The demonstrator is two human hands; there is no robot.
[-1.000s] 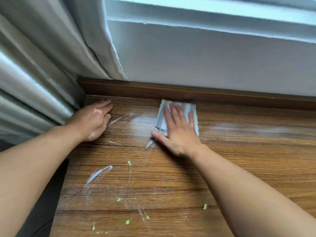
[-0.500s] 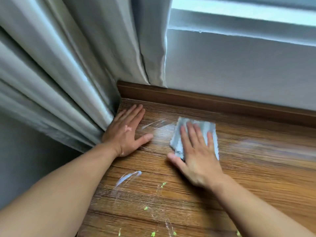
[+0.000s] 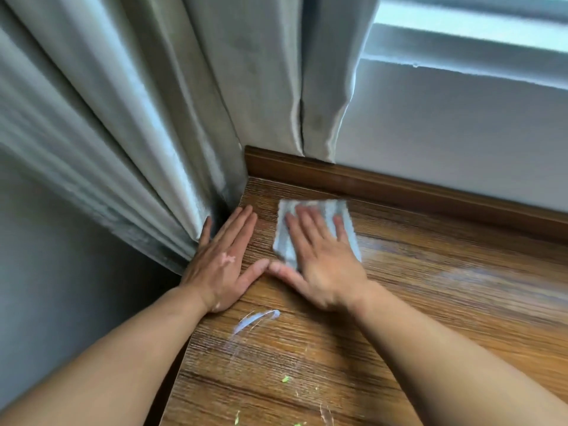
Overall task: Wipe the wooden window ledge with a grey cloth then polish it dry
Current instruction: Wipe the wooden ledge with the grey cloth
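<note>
The wooden window ledge (image 3: 445,302) runs across the lower right, with a raised brown strip along its back. A folded grey cloth (image 3: 284,241) lies flat near the ledge's far left corner. My right hand (image 3: 319,259) presses down on the cloth, fingers spread and flat. My left hand (image 3: 222,262) lies flat on the bare wood beside it, holding nothing, its outer edge against the curtain. The two thumbs nearly touch.
Grey curtain folds (image 3: 147,118) hang at the left, down past the ledge's end. A white smear (image 3: 258,318) and small green specks (image 3: 285,378) mark the wood near its front. The pale wall and window frame (image 3: 461,56) rise behind.
My right hand has slid the cloth leftwards into the corner next to my left hand. The view has swung left, so more curtain shows.
</note>
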